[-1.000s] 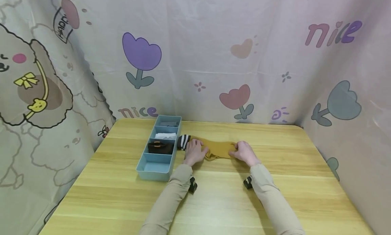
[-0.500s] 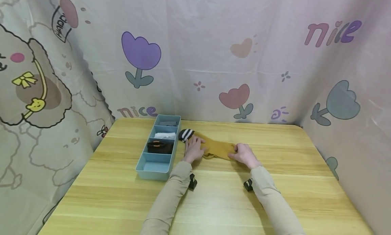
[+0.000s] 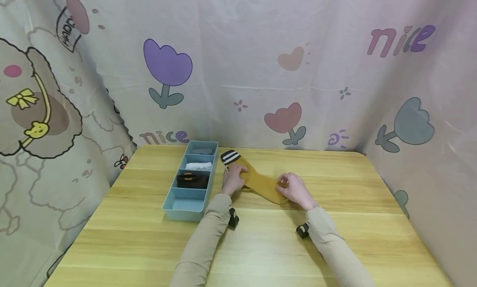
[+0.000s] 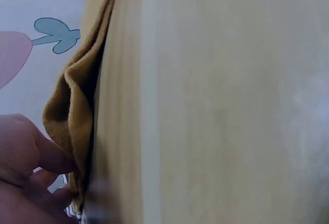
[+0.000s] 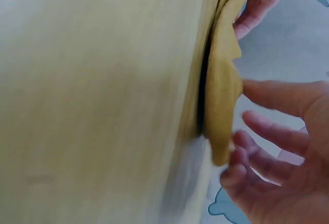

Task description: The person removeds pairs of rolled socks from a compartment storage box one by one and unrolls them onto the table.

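Note:
A mustard-yellow sock (image 3: pixel 261 183) with a black-and-white striped cuff (image 3: pixel 230 156) lies slantwise on the table, its cuff end pointing away beside the organizer box. My left hand (image 3: pixel 233 179) is at the part near the cuff; in the left wrist view its thumb (image 4: pixel 56 158) and fingers pinch the sock's folded edge. At the toe end is my right hand (image 3: pixel 295 188), fingers loosely bent. The right wrist view has its fingertips (image 5: pixel 249 88) lightly touching the sock's toe, without closing round it. The sock's underside is hidden.
A blue organizer box (image 3: pixel 182 215) with several compartments stands left of the sock. A grey folded item (image 3: pixel 203 151), a white one (image 3: pixel 199 166) and a dark brown one (image 3: pixel 192 181) lie in separate compartments. Patterned curtains surround the wooden table (image 3: pixel 123 237).
The striped cuff has swung away toward the back, while the toe end has shifted nearer, so the sock slants more. My right fingers have loosened at the toe.

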`<state>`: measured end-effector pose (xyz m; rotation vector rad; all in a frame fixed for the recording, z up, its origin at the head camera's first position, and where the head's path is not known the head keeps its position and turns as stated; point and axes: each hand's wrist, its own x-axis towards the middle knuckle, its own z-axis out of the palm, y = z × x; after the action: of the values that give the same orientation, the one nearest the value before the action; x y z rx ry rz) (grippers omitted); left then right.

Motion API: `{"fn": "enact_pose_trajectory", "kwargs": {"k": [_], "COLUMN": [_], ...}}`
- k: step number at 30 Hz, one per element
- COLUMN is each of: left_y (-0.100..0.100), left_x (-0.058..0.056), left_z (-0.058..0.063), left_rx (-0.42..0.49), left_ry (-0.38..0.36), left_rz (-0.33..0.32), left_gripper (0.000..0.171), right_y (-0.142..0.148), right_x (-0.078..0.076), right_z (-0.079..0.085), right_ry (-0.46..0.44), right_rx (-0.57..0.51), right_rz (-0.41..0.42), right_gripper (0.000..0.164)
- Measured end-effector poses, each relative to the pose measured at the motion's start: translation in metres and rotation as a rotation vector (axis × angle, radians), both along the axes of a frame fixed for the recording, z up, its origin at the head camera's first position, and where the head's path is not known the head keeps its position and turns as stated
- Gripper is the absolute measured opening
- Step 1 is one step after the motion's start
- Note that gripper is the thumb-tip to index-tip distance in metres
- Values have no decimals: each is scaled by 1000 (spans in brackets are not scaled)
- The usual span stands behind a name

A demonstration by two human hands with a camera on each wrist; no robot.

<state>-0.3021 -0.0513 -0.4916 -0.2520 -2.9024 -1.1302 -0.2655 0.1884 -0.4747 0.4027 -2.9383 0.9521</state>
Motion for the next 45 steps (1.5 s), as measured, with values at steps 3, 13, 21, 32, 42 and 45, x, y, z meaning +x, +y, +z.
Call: {"fn": "enact_pose_trajectory", "kwargs": {"k": [3, 13, 21, 32, 42, 45], "left_y": [-1, 3, 5, 2, 0, -1], "left_x": [-1, 1, 1, -5, -8, -9], "left_z": [-1, -4, -3, 1, 0, 0], "left_rx": [104, 201, 143, 146, 44, 29], "left_ry": [4, 60, 46, 42, 67, 63], "left_rz": [11, 119, 244, 254, 294, 298], "left_gripper": [43, 38, 58, 57, 51, 50], "right_y": [-4, -19, -27, -34, -38, -39], "right_x": [-1, 4, 11, 6, -5, -6], "right_z": [1, 2, 2, 0, -2, -2], "right_ry": [-63, -156, -245, -179, -162, -158], "right_rx": [-11, -34, -97, 6, 14, -8], "right_rz": [21, 9, 5, -10, -26, -30], "right_gripper": [28, 47, 43, 21, 9, 7]}}
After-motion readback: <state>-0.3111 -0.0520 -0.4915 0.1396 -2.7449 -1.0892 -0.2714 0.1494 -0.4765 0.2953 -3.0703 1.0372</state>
